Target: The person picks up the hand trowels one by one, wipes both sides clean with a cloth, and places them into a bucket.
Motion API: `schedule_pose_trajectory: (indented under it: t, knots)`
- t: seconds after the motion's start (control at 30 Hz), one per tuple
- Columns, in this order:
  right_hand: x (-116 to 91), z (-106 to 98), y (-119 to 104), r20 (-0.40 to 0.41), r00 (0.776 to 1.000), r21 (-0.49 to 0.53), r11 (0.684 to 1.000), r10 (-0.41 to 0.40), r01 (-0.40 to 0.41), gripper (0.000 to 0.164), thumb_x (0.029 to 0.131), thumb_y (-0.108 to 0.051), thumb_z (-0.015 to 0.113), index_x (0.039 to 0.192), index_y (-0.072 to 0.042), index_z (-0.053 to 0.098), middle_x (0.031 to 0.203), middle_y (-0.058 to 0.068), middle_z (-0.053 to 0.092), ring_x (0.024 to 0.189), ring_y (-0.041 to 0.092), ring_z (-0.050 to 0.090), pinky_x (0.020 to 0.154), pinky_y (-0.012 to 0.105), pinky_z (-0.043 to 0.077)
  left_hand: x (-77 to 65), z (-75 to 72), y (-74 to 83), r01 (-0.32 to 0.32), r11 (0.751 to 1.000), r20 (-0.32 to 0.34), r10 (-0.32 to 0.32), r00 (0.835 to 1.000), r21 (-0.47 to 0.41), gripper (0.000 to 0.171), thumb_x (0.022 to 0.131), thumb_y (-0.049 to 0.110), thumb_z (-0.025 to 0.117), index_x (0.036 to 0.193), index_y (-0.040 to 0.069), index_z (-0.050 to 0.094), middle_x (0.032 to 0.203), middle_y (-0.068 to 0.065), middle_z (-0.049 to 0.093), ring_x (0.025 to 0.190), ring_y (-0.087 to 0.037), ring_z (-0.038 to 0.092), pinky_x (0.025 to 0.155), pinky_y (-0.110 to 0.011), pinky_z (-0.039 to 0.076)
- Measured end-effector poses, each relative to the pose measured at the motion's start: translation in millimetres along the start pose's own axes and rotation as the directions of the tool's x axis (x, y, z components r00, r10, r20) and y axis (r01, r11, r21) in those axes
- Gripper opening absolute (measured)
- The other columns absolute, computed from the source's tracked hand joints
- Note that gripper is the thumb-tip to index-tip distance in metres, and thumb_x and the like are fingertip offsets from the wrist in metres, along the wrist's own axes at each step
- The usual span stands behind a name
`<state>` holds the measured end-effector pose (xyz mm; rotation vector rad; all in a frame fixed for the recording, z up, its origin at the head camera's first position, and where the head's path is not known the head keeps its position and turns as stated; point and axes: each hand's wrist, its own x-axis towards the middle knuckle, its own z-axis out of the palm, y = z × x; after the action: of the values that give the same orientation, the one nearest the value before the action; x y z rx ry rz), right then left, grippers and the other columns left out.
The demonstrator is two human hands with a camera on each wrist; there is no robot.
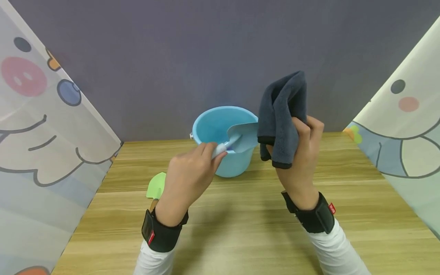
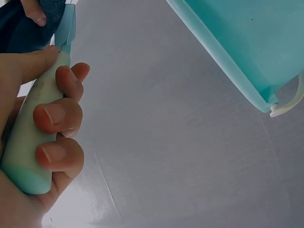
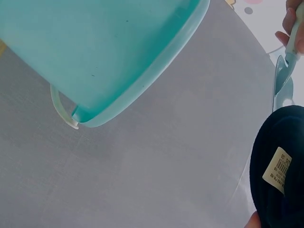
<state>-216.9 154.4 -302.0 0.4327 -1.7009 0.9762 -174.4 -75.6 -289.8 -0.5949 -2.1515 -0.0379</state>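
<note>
My left hand (image 1: 192, 173) grips the pale handle (image 2: 35, 109) of a light blue toy shovel (image 1: 245, 135), fingers curled round it. The shovel's blade points right, in front of the bucket's opening in the head view. A dark grey-blue cloth (image 1: 283, 118) with black edging is held in my right hand (image 1: 302, 160), bunched and hanging over the fingers. The cloth overlaps the blade's tip. In the right wrist view a white label (image 3: 278, 170) shows on the cloth. Behind the shovel stands a light blue bucket (image 1: 235, 164), upright on the wooden table.
A small green shovel (image 1: 156, 186) lies on the wooden table (image 1: 237, 233), partly hidden behind my left wrist. A grey wall (image 1: 154, 68) rises at the back edge. Panels with cartoon prints (image 1: 44, 152) slant along both sides.
</note>
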Motion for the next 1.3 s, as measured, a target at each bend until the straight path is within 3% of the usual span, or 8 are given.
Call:
schedule_pose_trajectory:
  t: [0.2, 0.4, 0.57, 1.07, 1.2, 1.3]
  knots:
    - [2.9, -1.3, 0.6, -0.015, 1.000, -0.013, 1.000, 0.010, -0.010, 0.043, 0.085, -0.011, 0.074, 0.123, -0.009, 0.055, 0.115, 0.032, 0.048, 0.103, 0.039, 0.052, 0.087, 0.045, 0.044, -0.6, 1.8, -1.1, 0.016, 1.000, -0.003, -0.016, 1.000, -0.024, 0.032, 0.095, 0.033, 0.073, 0.089, 0.005, 0.061, 0.063, 0.000, 0.049, 0.045, -0.010, 0.033, 0.039, -0.023, 0.025]
    - [5.9, -3.1, 1.4, -0.072, 0.997, -0.002, 1.000, 0.017, -0.017, 0.046, 0.078, -0.005, 0.076, 0.121, -0.008, 0.060, 0.113, 0.032, 0.053, 0.104, 0.040, 0.052, 0.087, 0.045, 0.044, -1.9, 1.4, -1.8, 0.024, 0.999, -0.009, -0.024, 1.000, -0.045, 0.031, 0.094, 0.033, 0.074, 0.091, 0.005, 0.063, 0.064, 0.000, 0.052, 0.045, -0.010, 0.033, 0.039, -0.023, 0.026]
    - [7.1, -5.5, -0.1, -0.068, 0.997, 0.001, 0.999, 0.039, -0.039, 0.047, 0.076, -0.004, 0.075, 0.120, -0.008, 0.061, 0.115, 0.033, 0.053, 0.104, 0.039, 0.054, 0.087, 0.044, 0.045, -2.4, 1.2, -2.2, 0.026, 0.999, -0.004, -0.026, 1.000, -0.044, 0.031, 0.095, 0.034, 0.072, 0.093, 0.005, 0.064, 0.065, 0.001, 0.052, 0.045, -0.009, 0.034, 0.040, -0.023, 0.025]
    - [4.0, -3.5, -8.6, -0.135, 0.991, 0.052, 0.999, -0.004, 0.011, 0.046, 0.079, -0.027, 0.080, 0.115, -0.004, 0.062, 0.112, 0.033, 0.054, 0.106, 0.036, 0.052, 0.092, 0.038, 0.042, -0.9, 1.1, -1.8, 0.043, 0.997, 0.019, -0.042, 0.999, -0.057, 0.031, 0.095, 0.035, 0.072, 0.093, 0.006, 0.064, 0.066, 0.000, 0.053, 0.045, -0.011, 0.035, 0.040, -0.023, 0.026]
    - [-3.2, 3.2, -15.2, -0.112, 0.992, 0.081, 0.994, -0.062, 0.072, 0.048, 0.085, -0.038, 0.078, 0.113, -0.003, 0.062, 0.111, 0.031, 0.054, 0.104, 0.037, 0.053, 0.092, 0.036, 0.044, -1.2, 1.5, -1.7, 0.044, 0.998, 0.028, -0.043, 0.999, -0.045, 0.030, 0.097, 0.036, 0.070, 0.094, 0.006, 0.065, 0.066, 0.000, 0.055, 0.045, -0.011, 0.036, 0.040, -0.023, 0.026]
    - [-9.9, 6.0, -19.7, -0.041, 0.995, 0.140, 0.985, -0.094, 0.099, 0.048, 0.089, -0.041, 0.074, 0.115, -0.002, 0.062, 0.113, 0.031, 0.052, 0.102, 0.035, 0.053, 0.090, 0.033, 0.044, -1.2, 1.3, -1.4, 0.044, 0.998, 0.030, -0.043, 0.999, -0.044, 0.030, 0.097, 0.036, 0.070, 0.095, 0.006, 0.066, 0.067, 0.001, 0.056, 0.045, -0.011, 0.037, 0.040, -0.023, 0.026]
